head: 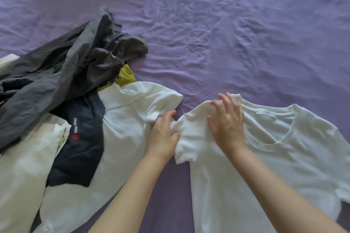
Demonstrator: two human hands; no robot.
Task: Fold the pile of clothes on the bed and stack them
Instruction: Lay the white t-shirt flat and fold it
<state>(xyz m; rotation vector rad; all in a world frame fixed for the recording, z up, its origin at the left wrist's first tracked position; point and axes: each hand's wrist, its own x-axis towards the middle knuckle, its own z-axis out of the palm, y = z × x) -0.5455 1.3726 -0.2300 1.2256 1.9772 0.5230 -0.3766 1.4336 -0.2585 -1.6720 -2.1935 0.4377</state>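
Note:
A white T-shirt (265, 166) lies spread on the purple bed sheet (227, 34) at the lower right, neckline and label facing up. My left hand (163, 134) pinches the edge of its left sleeve. My right hand (226, 121) rests with spread fingers on the shirt's left shoulder. To the left lies the pile: a second white shirt (121, 123), a navy garment (81, 147) with a small logo, crumpled grey clothing (62, 66), a yellow-green piece (126, 75) and another white item (20, 166).
The purple sheet stretches wrinkled across the far and right parts of the bed. A strip of sheet shows between the pile and the spread shirt.

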